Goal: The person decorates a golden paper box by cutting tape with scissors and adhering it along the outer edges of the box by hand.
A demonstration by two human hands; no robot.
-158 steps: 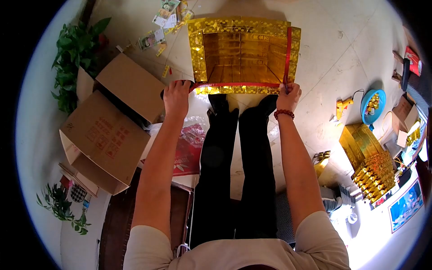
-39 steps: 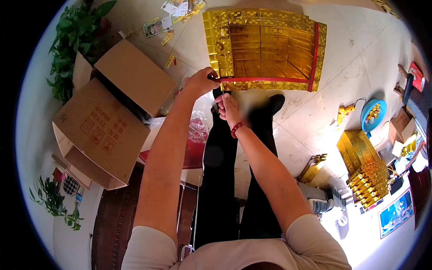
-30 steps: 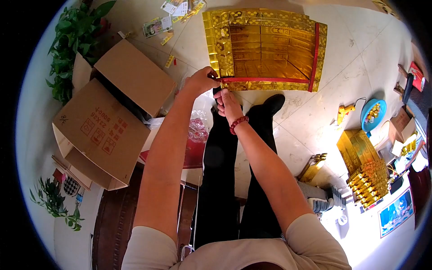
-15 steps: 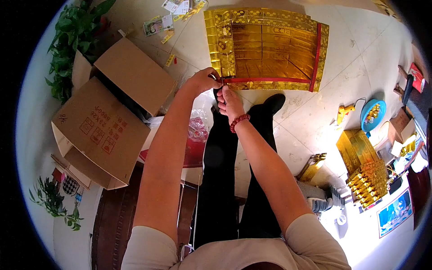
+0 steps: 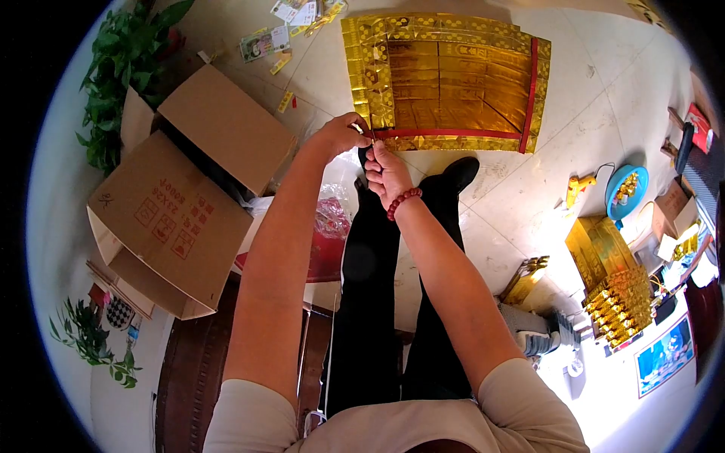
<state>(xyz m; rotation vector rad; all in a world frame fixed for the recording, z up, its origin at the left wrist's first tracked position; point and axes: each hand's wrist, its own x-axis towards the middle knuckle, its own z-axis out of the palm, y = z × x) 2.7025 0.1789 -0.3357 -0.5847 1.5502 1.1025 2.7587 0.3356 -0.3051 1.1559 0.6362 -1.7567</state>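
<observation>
A gold foil sheet [image 5: 461, 83] with a patterned border lies on the floor in front of my feet. Red strips run along its near edge and its right edge; the near red strip [image 5: 453, 133] ends at my fingertips. My left hand [image 5: 341, 139] pinches at the sheet's near left corner. Close against it, my right hand [image 5: 387, 175], with a red bead bracelet [image 5: 404, 204] at the wrist, is closed with thumb and finger at the end of the near strip. The fingers partly hide what lies between them.
At left stands an open cardboard box [image 5: 170, 226] beside a leafy plant [image 5: 124, 75]. Printed notes [image 5: 264, 44] lie beyond. To the right are a yellow glue gun [image 5: 580, 189], a blue basin [image 5: 627, 192] and stacked gold pieces [image 5: 615, 294]. Red plastic packaging [image 5: 328, 219] lies by my left leg.
Almost nothing differs. Both hands stay at the same corner, with my right hand's fingers and wrist shifted very slightly.
</observation>
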